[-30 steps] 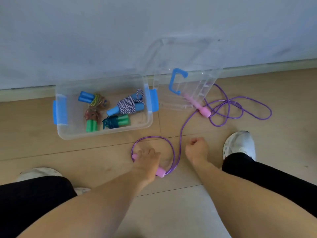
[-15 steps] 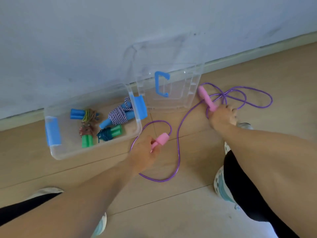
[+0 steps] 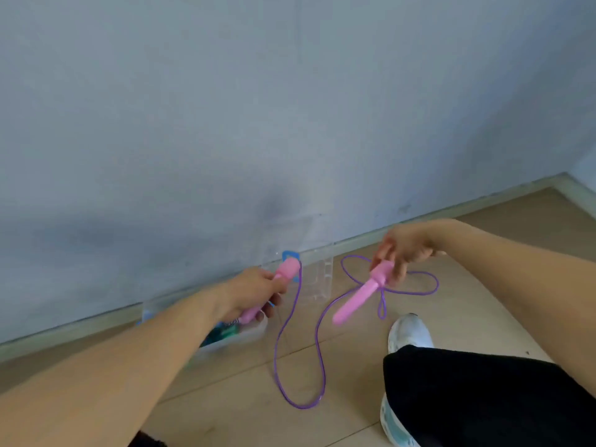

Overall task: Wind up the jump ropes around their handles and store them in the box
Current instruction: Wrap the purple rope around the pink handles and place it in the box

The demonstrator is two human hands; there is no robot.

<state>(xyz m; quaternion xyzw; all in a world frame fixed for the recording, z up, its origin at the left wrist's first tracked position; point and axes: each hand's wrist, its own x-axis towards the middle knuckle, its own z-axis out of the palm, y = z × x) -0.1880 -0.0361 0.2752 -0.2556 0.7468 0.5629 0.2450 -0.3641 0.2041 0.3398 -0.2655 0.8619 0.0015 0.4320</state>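
My left hand is shut on one pink handle of the purple jump rope, held up above the floor. My right hand grips the other pink handle at its top end, so the handle hangs down and to the left. The rope droops between the two handles in a long loop that reaches the floor, with more loops lying behind my right hand. The clear storage box sits by the wall, mostly hidden behind my left forearm; blue and green handles show inside it.
The clear lid with a blue handle leans against the grey wall behind my hands. My white shoe and black trouser leg fill the lower right. The floor is light wood planks, with a skirting board along the wall.
Both hands have lifted their pink handles off the floor and the view has tilted up toward the wall. The rope now hangs between them.
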